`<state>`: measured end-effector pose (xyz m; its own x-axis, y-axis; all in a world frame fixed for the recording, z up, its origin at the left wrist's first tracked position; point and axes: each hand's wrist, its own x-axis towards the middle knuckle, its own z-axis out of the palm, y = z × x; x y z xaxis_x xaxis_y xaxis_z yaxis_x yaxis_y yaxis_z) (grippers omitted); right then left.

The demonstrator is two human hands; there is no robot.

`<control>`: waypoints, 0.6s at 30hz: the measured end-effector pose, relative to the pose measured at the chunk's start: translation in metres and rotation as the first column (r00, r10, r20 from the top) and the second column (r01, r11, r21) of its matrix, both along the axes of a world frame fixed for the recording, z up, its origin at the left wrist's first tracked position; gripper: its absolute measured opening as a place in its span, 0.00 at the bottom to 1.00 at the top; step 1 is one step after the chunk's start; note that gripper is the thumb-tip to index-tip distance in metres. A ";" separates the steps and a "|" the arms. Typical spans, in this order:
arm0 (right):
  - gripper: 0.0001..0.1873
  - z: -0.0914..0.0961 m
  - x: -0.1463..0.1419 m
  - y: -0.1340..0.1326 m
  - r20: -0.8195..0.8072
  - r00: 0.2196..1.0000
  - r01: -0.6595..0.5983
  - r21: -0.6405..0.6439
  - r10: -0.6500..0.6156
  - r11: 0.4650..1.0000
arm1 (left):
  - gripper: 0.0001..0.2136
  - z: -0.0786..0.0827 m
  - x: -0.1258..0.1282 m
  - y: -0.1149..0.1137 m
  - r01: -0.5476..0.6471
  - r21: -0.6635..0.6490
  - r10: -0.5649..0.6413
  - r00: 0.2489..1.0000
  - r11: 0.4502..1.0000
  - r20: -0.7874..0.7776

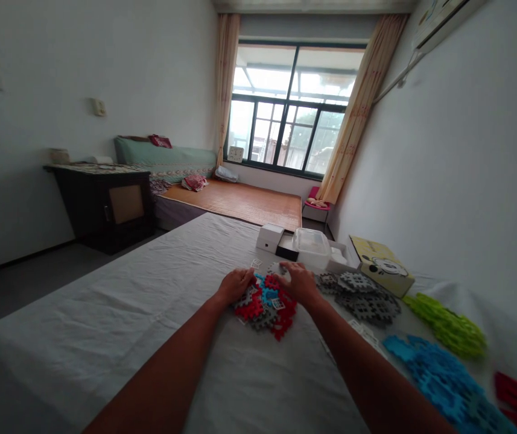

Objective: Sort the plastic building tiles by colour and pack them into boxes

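- A home, seemingly a bedroom.
- Beyond the person's fingers (244,275): a low bed (249,201), then a window (267,72) with patterned curtains (356,120) and a square clock (235,154).
- Left of the fingers: a dark cabinet (86,199).
- High to their right: an air conditioner (443,24).

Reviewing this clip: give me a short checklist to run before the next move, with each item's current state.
1. Both hands in view: ok; left hand and right hand flank the mixed cluster.
2. Fingers gripping a piece: cannot tell; too small here.
3. Cluster pieces lying separately: not ok; red, blue and grey overlap.
4. Lime-green pieces grouped together: ok, right of the right forearm.
5. Clear plastic container lidded: cannot tell.
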<state>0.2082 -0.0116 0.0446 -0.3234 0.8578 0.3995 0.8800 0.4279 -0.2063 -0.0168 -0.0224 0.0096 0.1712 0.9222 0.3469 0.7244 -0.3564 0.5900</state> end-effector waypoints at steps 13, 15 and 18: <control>0.20 0.016 0.120 0.017 0.360 0.817 0.465 0.049 -0.450 0.884 | 0.29 -0.003 0.001 0.003 -0.012 -0.026 0.011 1.000 1.000 -0.022; 0.18 0.017 0.094 0.012 0.299 0.886 0.349 0.069 -0.353 0.935 | 0.29 -0.004 0.001 0.004 -0.012 -0.023 0.011 1.000 1.000 -0.019; 0.15 0.016 0.051 0.003 0.173 0.982 0.087 -0.058 -0.076 0.995 | 0.29 -0.004 0.001 0.003 -0.014 -0.023 0.014 1.000 1.000 -0.004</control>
